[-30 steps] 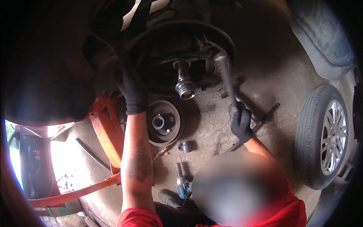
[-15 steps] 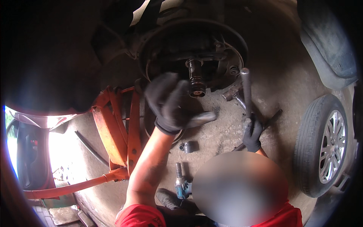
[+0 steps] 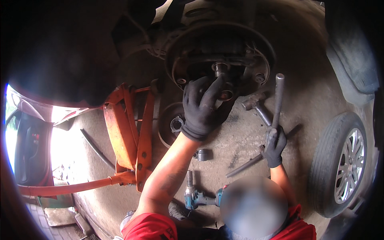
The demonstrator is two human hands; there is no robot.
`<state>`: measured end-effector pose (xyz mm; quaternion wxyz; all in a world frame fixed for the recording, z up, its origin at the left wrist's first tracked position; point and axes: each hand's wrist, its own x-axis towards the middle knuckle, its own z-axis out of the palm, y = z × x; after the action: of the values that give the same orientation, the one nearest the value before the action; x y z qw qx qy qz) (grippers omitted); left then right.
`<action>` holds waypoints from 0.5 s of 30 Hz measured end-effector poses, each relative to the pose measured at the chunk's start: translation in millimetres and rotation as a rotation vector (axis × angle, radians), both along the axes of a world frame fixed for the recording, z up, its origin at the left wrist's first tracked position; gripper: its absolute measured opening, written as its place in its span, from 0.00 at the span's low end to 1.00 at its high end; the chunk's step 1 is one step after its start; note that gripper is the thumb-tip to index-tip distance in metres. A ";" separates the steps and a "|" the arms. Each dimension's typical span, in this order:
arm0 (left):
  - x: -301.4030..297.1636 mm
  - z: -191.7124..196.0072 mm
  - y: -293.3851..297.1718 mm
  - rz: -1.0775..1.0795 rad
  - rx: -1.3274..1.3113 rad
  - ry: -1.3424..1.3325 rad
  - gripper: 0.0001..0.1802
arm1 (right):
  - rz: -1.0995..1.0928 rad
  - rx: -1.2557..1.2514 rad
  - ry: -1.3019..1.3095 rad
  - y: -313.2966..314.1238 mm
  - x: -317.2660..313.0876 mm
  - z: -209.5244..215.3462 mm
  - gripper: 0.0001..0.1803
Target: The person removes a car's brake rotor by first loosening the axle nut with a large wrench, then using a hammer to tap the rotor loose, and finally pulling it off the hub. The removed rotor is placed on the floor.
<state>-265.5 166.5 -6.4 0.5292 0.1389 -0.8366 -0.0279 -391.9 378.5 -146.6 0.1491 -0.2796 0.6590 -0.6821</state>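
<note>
My left hand (image 3: 202, 106), in a black glove, lies with spread fingers against the spindle (image 3: 221, 70) at the middle of the bare brake backing plate (image 3: 260, 52) under the raised car. My right hand (image 3: 275, 144), also gloved, grips the lower end of a grey metal bar (image 3: 278, 96) that stands nearly upright to the right of the hub. A hammer (image 3: 256, 106) lies on the ground between my two hands. A removed brake drum (image 3: 168, 124) rests on the floor just left of my left wrist.
An orange floor jack (image 3: 128, 136) holds the car at the left, its long handle (image 3: 76, 186) running toward the lower left. A socket (image 3: 203, 155), a second rod (image 3: 244, 166) and a teal impact wrench (image 3: 198, 197) lie on the concrete. A removed wheel (image 3: 344, 164) lies at the right.
My left hand came down from the wheel arch and now rests on the spindle. My right hand drew the bar away from the hub and holds it upright further right.
</note>
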 end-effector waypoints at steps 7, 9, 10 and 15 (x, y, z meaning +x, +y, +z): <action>19.7 10.8 4.9 -0.309 -0.059 -0.075 0.31 | -0.013 -0.163 -0.061 2.2 -4.4 -14.9 0.15; 25.4 11.9 -0.8 -0.342 -0.001 0.032 0.32 | -0.006 -0.258 -0.080 -1.1 -4.0 -11.4 0.14; 24.2 16.8 -2.3 -0.362 0.003 0.121 0.33 | -0.024 -0.231 -0.056 -0.8 -5.6 -8.7 0.14; 22.9 54.6 -18.7 -0.024 -0.104 0.235 0.26 | -0.081 -0.118 -0.110 7.8 -10.0 7.3 0.18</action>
<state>-242.6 147.7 48.2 0.6299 0.0971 -0.7706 -0.0067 -401.9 386.3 -139.3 0.1407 -0.2234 0.6191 -0.7396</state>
